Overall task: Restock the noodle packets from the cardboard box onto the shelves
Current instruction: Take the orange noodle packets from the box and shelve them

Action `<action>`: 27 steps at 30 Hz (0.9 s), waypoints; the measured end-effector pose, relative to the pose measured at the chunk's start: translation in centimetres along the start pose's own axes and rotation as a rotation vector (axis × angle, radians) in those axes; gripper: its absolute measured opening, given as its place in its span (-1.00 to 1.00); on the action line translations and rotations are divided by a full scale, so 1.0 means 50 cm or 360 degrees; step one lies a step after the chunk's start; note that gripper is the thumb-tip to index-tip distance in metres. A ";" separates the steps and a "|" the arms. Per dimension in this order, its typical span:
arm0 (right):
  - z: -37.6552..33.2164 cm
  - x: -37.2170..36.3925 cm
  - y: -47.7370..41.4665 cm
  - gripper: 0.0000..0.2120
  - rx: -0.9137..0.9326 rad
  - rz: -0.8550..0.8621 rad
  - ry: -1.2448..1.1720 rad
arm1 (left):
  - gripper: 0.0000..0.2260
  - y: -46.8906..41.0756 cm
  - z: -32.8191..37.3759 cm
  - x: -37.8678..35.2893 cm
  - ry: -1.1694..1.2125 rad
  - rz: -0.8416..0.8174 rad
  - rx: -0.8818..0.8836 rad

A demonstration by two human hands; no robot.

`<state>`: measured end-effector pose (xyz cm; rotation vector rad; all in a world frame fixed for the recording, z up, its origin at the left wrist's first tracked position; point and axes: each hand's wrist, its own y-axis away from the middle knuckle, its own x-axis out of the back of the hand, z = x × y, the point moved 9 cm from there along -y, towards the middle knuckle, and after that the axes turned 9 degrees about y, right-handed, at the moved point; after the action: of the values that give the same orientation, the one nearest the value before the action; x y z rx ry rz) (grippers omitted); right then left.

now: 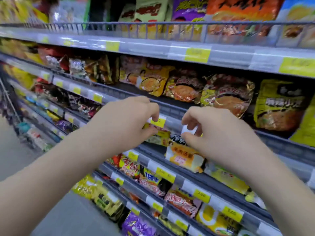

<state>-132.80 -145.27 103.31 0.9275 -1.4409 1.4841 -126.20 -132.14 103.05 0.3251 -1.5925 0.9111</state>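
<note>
A white and orange plastic noodle packet [184, 159] lies on a grey metal shelf [172, 109] at the centre of the frame, just below the right hand [218, 132]. A red and yellow noodle packet [161, 134] sits beside it, under the left hand [129, 120].

The right grip is clenched on a small white slip [189, 129] at the shelf's front rail. The left fingers are curled with their tips on a yellow and white price label [158, 120]; whether that grip pinches the label or the packet beneath cannot be told through the blur.

Shiny gold and brown packets [226, 94] fill the shelf above. A yellow-green packet [279, 106] stands at the right edge, a purple packet [136, 225] at the bottom. Grey floor [68, 218] shows at lower left.
</note>
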 end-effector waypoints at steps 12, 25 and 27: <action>-0.262 -0.231 -0.003 -0.82 -0.0542 -0.0296 -0.0105 | -0.78 0.132 -0.297 -0.200 0.0292 -0.0278 -0.0203; -0.359 -0.452 0.176 -0.80 -0.1008 -0.0679 -0.0273 | -0.78 0.293 -0.349 -0.440 0.0531 -0.0868 -0.0304; -0.357 -0.514 0.219 -0.80 -0.1077 -0.0779 -0.0379 | -0.79 0.326 -0.345 -0.498 0.0604 -0.0956 -0.0250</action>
<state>-132.70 -129.18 74.32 0.9407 -1.5844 0.4815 -118.54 -116.18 73.54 0.4564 -1.1098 0.3522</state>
